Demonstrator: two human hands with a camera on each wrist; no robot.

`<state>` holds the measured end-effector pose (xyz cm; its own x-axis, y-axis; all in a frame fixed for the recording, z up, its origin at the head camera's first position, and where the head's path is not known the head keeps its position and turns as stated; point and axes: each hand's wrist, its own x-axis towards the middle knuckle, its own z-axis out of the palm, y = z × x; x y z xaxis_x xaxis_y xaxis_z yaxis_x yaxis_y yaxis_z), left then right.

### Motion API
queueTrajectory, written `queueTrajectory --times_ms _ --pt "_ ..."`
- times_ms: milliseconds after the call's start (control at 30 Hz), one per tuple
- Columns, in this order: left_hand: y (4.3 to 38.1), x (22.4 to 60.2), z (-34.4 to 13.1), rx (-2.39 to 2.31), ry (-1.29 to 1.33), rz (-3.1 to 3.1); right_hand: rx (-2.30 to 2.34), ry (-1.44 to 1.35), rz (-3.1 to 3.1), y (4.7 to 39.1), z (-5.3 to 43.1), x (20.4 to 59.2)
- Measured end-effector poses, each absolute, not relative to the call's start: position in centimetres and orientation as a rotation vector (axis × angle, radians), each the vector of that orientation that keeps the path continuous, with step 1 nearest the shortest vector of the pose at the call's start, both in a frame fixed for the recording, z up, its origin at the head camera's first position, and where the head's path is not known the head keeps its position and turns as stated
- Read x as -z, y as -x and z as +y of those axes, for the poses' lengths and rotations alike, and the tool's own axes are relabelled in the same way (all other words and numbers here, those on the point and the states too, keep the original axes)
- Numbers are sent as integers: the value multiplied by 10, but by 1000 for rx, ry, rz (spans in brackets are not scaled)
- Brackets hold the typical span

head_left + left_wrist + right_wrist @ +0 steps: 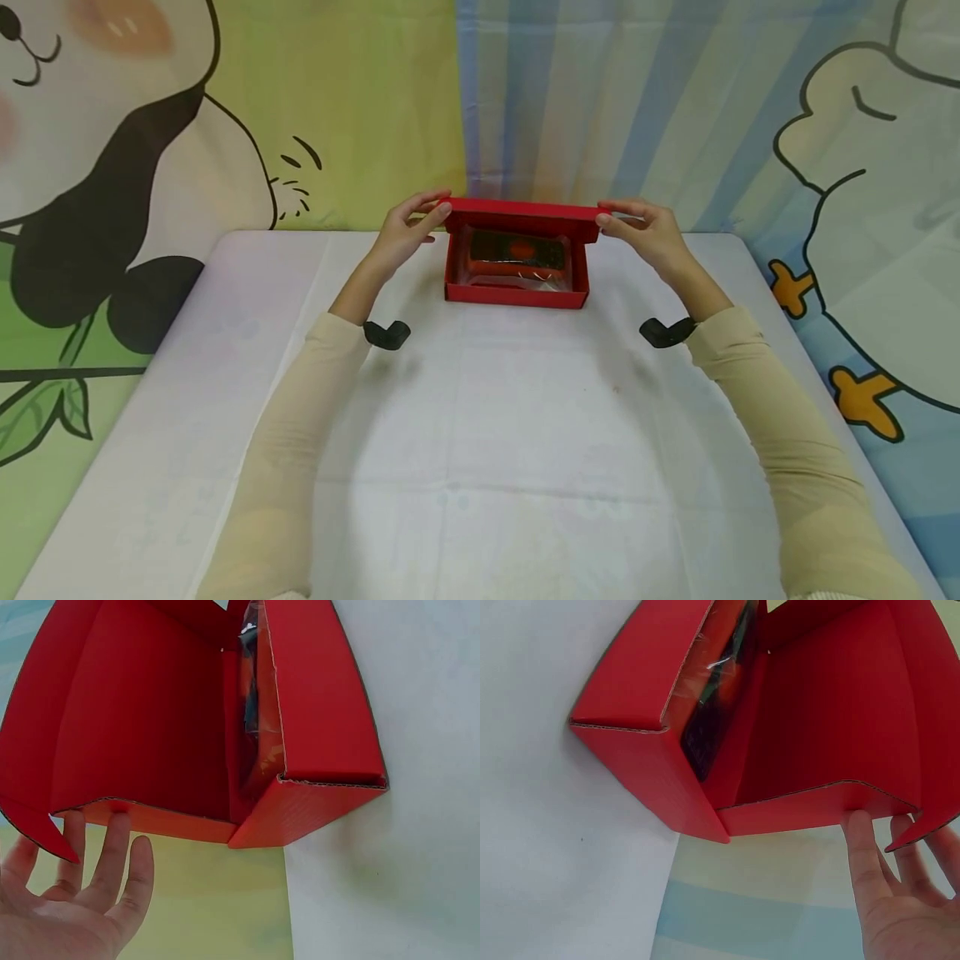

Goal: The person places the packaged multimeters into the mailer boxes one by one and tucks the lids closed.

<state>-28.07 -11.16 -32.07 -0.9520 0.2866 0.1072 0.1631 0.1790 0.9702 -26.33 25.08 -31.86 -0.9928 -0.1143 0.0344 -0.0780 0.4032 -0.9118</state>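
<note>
A red cardboard box [517, 296] stands at the far side of the white table, with its hinged lid [525, 208] raised part way. Inside lies an orange-red item in clear plastic [517, 258], a dark label on top; its kind does not show. My left hand [401, 233] holds the lid's left end, thumb at the front corner. At the opposite end, my right hand [651, 237] grips the lid the same way. In the left wrist view, fingertips [118, 823] touch the lid's side flap. The right wrist view shows fingertips [859, 819] against the other side flap.
A white cloth covers the table [487, 433], whose far edge runs just behind the box. Behind it hangs a printed curtain [360, 108] with cartoon animals. A black wrist mount [387, 335] sticks inward from the left sleeve, another [666, 332] from the right.
</note>
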Motion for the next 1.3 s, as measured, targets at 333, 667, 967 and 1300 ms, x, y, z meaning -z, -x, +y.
queueTrajectory --times_ms 333,667,967,1300 --pt "278 332 -115 -1891 -446 2331 1598 181 2623 256 254 322" --pt "286 358 -120 -1878 -445 2350 1558 147 2606 249 254 328" --pt "269 359 -121 -1845 -463 2334 1478 127 2636 240 256 341" --pt "255 351 -121 -1794 -486 2380 1486 145 2661 237 255 350"
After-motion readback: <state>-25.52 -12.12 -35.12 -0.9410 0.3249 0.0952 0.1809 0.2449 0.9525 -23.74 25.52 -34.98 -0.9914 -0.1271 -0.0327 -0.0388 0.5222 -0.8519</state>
